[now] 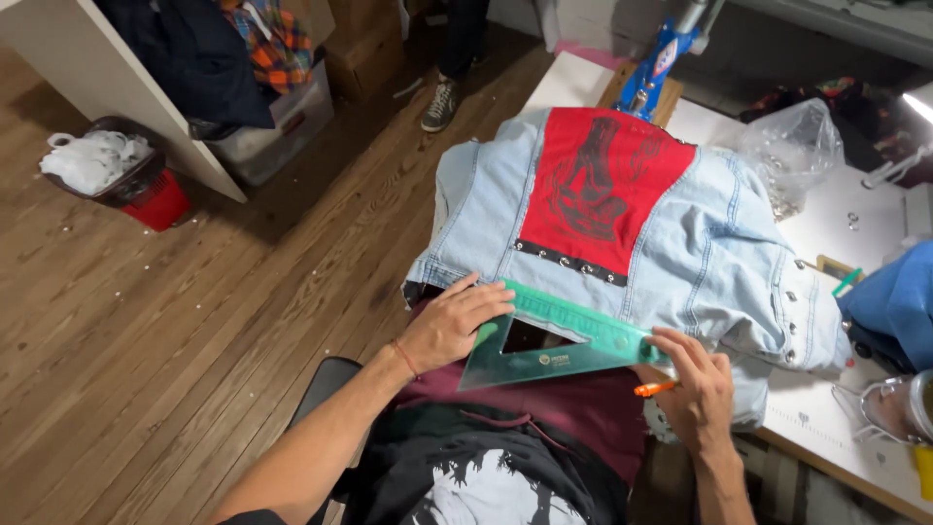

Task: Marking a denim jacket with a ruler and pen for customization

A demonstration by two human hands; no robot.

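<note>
Left hand (452, 324): flat and spread, fingers loosely apart, palm pressing down on the left end of the set square (554, 340); it pins rather than grips, nothing enclosed.
Right hand (698, 387): fingers curled closed around an orange pen (653, 389), tip pointing left toward the set square; fingertips rest at the right end of the square's long edge.
Set square: translucent green plastic, triangular with a triangular cut-out in the middle, ruled scale along the upper edge; lies tilted across the hem of the jacket (680, 243), just below the stud row (573, 262).
Jacket: pale, washed denim, spread back-up over the table (826, 418) edge and the person's lap; seams run down the panels, metal studs also dot the right side near the sleeve.
Patch (598, 180): red cloth rectangle with a dark printed figure, sewn in the middle of the jacket's back.
Lap: maroon cloth under the square, black garment with a white print below it.
Table: white, flat top with a wooden edge; clear plastic bag (792, 146) of small metal pieces sits beyond the jacket, blue cloth (899, 301) to the right.
Press (661, 58): blue metal hand tool standing at the far end.
Floor (194, 321): worn brown planks; red bin (146, 190) with white bags at left.
</note>
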